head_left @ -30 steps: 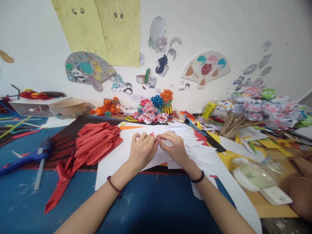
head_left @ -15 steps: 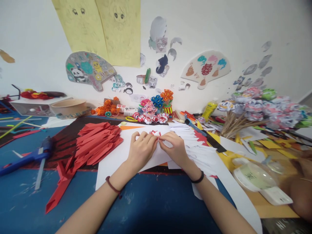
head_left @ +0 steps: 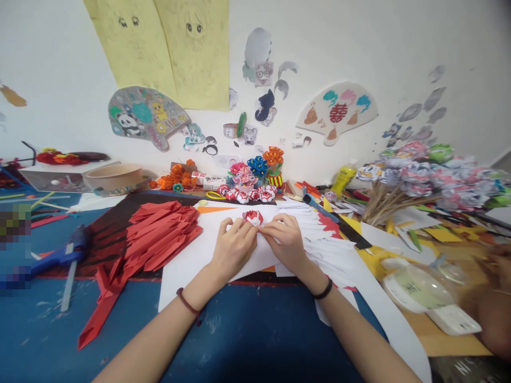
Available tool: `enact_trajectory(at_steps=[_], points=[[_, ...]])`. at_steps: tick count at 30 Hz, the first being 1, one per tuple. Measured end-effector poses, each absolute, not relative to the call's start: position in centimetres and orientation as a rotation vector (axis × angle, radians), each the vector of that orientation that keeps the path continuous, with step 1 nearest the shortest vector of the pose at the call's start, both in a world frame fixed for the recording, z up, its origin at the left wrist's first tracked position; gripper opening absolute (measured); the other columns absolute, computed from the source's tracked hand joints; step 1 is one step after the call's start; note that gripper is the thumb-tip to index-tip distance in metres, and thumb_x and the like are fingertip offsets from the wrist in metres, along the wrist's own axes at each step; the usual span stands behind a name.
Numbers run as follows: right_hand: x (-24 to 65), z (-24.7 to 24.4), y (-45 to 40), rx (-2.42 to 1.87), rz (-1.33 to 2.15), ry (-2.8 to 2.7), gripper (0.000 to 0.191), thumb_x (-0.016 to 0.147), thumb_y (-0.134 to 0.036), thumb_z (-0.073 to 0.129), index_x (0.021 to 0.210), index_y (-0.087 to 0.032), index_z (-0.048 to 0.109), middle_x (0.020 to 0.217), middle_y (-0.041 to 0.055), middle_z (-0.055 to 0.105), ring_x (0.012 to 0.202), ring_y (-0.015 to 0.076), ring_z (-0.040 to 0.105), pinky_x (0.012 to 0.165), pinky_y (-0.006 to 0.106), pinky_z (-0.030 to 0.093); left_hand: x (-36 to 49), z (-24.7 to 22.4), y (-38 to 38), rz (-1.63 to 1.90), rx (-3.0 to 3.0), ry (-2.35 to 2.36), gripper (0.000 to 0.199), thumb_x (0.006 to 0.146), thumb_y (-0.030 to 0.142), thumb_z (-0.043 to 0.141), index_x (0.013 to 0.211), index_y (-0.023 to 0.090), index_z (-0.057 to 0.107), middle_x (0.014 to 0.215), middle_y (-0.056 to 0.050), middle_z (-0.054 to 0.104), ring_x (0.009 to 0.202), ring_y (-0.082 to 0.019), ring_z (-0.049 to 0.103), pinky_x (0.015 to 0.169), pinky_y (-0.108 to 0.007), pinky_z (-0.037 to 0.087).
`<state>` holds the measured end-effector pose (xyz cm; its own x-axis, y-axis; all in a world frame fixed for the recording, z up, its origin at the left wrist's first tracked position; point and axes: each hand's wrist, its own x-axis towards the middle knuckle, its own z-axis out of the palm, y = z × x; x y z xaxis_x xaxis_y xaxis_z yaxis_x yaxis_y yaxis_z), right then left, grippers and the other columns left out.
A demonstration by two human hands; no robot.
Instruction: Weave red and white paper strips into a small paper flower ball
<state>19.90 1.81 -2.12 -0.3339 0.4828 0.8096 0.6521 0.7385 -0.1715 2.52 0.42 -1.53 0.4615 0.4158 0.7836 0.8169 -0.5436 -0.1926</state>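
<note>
A small red and white folded paper flower [head_left: 253,216] shows just beyond my fingertips, over white paper sheets [head_left: 187,266]. My left hand [head_left: 235,242] is closed on its near side, fingers bent and pinching the flower. From the right, my right hand [head_left: 284,239] meets it with thumb and forefinger pressed together at the flower's near edge. The fingers hide the flower's lower part. Folded red paper strips [head_left: 162,234] are piled left of my hands, and white folded strips [head_left: 327,250] lie to the right.
A blue glue gun [head_left: 66,254] lies at the left. Finished red and white flowers [head_left: 253,194] line the back. Paper flowers on stems [head_left: 415,175], a clear plastic container [head_left: 415,287] and another person's hand [head_left: 497,266] are at the right.
The red and white flower now shows more above my fingertips, its red petals facing up. Both my hands have shifted only slightly. At the left edge, a blurred patch now covers part of the glue gun.
</note>
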Motion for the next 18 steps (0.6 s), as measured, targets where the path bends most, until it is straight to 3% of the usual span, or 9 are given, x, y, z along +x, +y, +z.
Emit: enact_trajectory(at_steps=[10, 18], points=[[20.23, -2.39, 2.05, -0.844, -0.272, -2.068, 0.02, 0.091, -0.014, 0.053, 0.084, -0.022, 0.07, 0.077, 0.0029, 0.071, 0.082, 0.0208, 0.053, 0.074, 0.038, 0.038, 2.47, -1.64, 0.4, -0.831, -2.21, -1.001, 0.014, 0.092, 0.016, 0.049, 0.083, 0.019, 0.06, 0.079, -0.003, 0.066, 0.082, -0.02, 0.056, 0.083, -0.039, 0.033], [19.55, -2.26, 1.52, -0.864, -0.206, -2.059, 0.017, 0.088, -0.016, 0.053, 0.071, -0.019, 0.058, 0.07, 0.004, 0.061, 0.076, 0.0198, 0.052, 0.071, 0.035, 0.038, 2.49, -1.43, 0.14, -0.825, -2.266, -1.079, 0.008, 0.09, 0.018, 0.051, 0.088, 0.02, 0.059, 0.09, -0.004, 0.067, 0.086, -0.02, 0.055, 0.084, -0.041, 0.033]])
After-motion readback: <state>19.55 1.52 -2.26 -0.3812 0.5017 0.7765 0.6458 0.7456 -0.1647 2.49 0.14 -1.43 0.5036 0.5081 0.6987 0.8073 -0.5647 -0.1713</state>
